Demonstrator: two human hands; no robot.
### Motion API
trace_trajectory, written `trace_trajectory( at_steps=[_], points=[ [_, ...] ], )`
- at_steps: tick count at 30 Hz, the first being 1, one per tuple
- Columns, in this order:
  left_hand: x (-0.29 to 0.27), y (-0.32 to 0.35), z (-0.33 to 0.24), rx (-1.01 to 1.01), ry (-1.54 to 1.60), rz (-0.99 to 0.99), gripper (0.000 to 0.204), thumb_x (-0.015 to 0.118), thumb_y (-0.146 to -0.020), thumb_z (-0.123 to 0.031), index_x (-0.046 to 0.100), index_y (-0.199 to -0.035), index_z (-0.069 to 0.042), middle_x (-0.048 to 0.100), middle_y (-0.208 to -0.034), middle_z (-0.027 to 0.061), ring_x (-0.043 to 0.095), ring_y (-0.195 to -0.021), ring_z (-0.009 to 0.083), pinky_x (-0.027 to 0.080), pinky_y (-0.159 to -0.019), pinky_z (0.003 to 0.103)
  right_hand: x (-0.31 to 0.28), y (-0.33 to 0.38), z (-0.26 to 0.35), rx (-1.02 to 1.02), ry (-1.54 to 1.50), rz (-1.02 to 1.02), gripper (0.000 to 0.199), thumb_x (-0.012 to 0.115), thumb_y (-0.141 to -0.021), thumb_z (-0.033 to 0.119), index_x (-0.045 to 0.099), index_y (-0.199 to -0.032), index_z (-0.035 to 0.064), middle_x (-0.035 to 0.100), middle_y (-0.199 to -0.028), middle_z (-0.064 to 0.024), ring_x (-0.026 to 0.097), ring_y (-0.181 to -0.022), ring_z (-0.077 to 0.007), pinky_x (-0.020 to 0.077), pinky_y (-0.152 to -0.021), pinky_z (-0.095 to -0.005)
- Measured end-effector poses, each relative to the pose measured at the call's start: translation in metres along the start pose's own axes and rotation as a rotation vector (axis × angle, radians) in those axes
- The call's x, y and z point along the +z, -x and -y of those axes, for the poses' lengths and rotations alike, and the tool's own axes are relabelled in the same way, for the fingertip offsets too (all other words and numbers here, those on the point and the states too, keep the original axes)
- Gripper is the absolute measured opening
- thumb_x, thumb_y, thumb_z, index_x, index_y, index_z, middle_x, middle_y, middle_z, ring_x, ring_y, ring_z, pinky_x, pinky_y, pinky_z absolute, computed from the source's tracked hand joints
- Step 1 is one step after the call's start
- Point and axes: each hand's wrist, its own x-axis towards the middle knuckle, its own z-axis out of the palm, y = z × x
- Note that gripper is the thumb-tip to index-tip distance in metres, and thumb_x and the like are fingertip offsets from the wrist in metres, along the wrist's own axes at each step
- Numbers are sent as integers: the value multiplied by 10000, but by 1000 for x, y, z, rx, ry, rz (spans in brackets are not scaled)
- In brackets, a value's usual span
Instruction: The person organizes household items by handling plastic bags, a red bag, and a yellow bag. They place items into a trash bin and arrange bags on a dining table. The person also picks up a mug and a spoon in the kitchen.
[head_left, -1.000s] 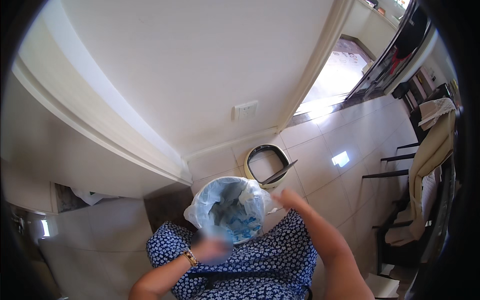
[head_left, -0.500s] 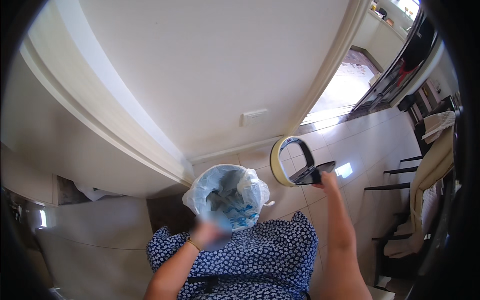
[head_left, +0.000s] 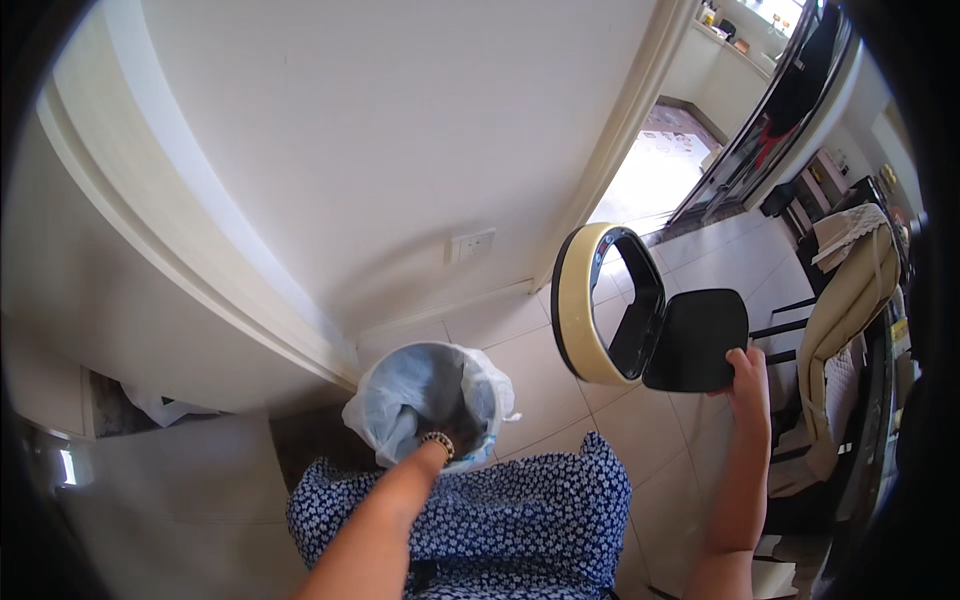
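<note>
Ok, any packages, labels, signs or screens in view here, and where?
No screens, signs or readable labels.
Small jars or bottles: far counter, top right, too small to tell.
Wall socket plate: white rectangle on the wall above the bin.
Bin liner: pale translucent bag folded over the bin's rim.

Left hand (head_left: 440, 425) reaches down inside lined bin (head_left: 432, 400); right hand (head_left: 748, 385) holds bin lid (head_left: 640, 320) raised above tiled floor (head_left: 540, 370).

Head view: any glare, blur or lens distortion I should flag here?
Head view: strong fisheye bending along the white wall trim, with a black vignette at the rim; sunlight blows out the floor in the doorway; the bin lid and right hand look sharp; the left hand is shaded inside the lined bin.
</note>
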Motion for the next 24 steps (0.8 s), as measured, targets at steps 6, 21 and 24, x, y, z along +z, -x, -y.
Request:
trace_trajectory(
  at_steps=[6, 21, 24],
  points=[
    [116, -61, 56, 211, -73, 328, 356, 409, -821, -271, 511, -1092, -63, 542, -1085, 167, 543, -922, 332, 404, -855, 443, 23, 28, 30, -184, 142, 142, 152, 452, -767, 91, 514, -695, -28, 515, -570, -49, 498, -459, -126, 394, -363, -269],
    [-116, 212, 29, -614, 1911, -134, 688, 531, -808, -458, 158, -1304, -159, 308, -1296, 154, 453, -1071, 398, 463, -775, 490, 251, 30, 43, -1122, 891, 857, 218, 491, -816, 198, 569, -1011, 140, 612, -728, -136, 600, -690, -305, 476, -636, -390],
    [-107, 199, 21, -521, 2049, -114, 659, 549, -821, -375, 159, -1317, -184, 273, -1312, 171, 413, -1092, 408, 433, -811, 532, 264, 37, 44, -1129, 789, 905, 204, 527, -805, 210, 584, -990, 145, 622, -782, -115, 602, -750, -282, 476, -681, -371]
  ],
)
